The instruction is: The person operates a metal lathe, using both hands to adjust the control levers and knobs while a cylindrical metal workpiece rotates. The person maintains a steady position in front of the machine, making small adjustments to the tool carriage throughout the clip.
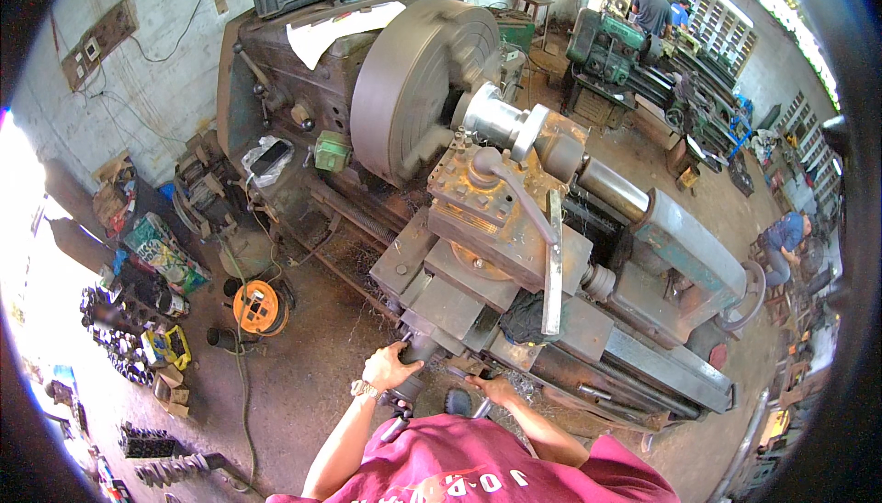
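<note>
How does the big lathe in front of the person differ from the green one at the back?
The near lathe is brown-grey and rusty; the far lathe is painted green. The near one fills the view and carries a large round faceplate; the far one looks small. The person's left hand and right hand work the near one's handles; other people stand by the far one.

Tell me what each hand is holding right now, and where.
The left hand wraps around a dark handwheel on the lathe carriage. The right hand rests on a crank handle beside it.
</note>
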The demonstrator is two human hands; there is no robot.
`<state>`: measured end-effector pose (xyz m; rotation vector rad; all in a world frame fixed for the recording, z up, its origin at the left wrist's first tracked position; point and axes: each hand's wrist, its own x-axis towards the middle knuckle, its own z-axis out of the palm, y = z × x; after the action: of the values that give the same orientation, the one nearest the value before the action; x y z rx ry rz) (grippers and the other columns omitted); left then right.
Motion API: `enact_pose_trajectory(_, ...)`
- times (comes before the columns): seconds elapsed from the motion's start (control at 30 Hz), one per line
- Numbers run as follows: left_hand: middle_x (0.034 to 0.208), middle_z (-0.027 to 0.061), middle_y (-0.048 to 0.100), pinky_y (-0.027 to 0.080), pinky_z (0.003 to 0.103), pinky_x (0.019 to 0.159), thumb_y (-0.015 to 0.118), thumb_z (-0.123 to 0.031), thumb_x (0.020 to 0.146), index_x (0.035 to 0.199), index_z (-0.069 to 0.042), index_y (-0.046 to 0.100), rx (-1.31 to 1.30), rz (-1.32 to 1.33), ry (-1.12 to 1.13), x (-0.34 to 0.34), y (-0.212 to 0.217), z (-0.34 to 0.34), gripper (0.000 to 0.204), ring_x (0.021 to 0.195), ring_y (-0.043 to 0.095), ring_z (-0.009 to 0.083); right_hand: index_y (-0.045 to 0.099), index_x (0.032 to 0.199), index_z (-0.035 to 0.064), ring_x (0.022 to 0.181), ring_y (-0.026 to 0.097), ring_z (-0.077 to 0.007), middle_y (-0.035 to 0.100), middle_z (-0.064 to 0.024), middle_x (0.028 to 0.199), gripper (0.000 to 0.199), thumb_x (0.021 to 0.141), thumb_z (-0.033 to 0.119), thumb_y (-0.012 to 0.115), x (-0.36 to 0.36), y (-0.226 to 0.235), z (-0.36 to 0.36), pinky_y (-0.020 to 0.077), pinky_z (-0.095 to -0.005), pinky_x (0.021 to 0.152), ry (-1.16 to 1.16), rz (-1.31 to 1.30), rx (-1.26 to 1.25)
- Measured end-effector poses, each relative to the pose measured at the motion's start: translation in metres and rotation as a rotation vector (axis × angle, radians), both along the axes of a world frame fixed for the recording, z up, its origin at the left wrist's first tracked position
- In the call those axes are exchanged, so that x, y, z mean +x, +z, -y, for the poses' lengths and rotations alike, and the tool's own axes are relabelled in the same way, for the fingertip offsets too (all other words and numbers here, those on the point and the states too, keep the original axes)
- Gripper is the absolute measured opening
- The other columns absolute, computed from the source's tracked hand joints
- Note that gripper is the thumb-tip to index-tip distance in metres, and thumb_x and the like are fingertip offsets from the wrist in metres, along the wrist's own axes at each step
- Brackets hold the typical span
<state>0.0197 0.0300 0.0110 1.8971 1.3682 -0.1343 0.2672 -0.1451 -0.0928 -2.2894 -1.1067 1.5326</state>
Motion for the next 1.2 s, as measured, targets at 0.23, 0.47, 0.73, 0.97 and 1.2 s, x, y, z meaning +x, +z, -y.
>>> enact_pose_trajectory(0.23,0.111,0.0221,0.070,0.054,0.045,0.090,0.073,-0.060,0.073,0.125,-0.007,0.065,0.043,0.041,0.011,-0.001,-0.003,0.001,0.075,0.103,0.068,0.0381,0.061,0.128,0.0395,0.113,0.061,-0.0442,0.064,-0.0295,0.117,0.059,0.089,0.078,0.038,0.003,-0.043,0.003,0.0482,-0.0466,0.096,0.322,0.103,0.053)
enact_pose_trajectory(0.47,0.120,0.0172,0.068,0.052,0.045,0.095,0.072,-0.056,0.075,0.131,-0.011,0.062,-0.011,-0.017,0.001,0.001,0.001,-0.001,0.072,0.110,0.066,0.0347,0.062,0.128,0.0323,0.118,0.058,-0.0446,0.062,-0.0315,0.122,0.067,0.086,0.080,0.041,0.001,-0.019,-0.003,0.0461,-0.0462,0.099,0.259,0.062,-0.014)
enact_pose_trajectory(0.73,0.120,0.0170,0.069,0.053,0.045,0.095,0.072,-0.056,0.075,0.131,-0.012,0.062,-0.016,-0.006,-0.005,0.000,-0.001,-0.001,0.072,0.109,0.067,0.0349,0.068,0.116,-0.0005,0.123,0.056,-0.0430,0.061,-0.0350,0.122,0.097,0.073,0.085,0.054,-0.005,0.014,-0.013,0.0440,-0.0439,0.101,0.058,-0.006,-0.075)
enact_pose_trajectory(0.97,0.119,0.0170,0.069,0.053,0.045,0.094,0.071,-0.057,0.074,0.133,-0.012,0.061,-0.009,-0.018,-0.006,0.000,-0.004,-0.001,0.074,0.108,0.067,0.0349,0.068,0.110,-0.0084,0.122,0.057,-0.0419,0.061,-0.0358,0.120,0.105,0.070,0.088,0.054,-0.006,0.015,-0.014,0.0447,-0.0431,0.102,0.024,0.031,-0.111)
enact_pose_trajectory(1.2,0.118,0.0169,0.070,0.053,0.045,0.094,0.072,-0.057,0.075,0.131,-0.012,0.062,-0.006,-0.012,-0.002,0.000,-0.003,-0.001,0.072,0.108,0.067,0.0348,0.071,0.106,-0.0038,0.120,0.059,-0.0415,0.064,-0.0317,0.118,0.104,0.069,0.091,0.050,-0.010,0.019,-0.017,0.0462,-0.0444,0.100,0.041,0.039,-0.075)
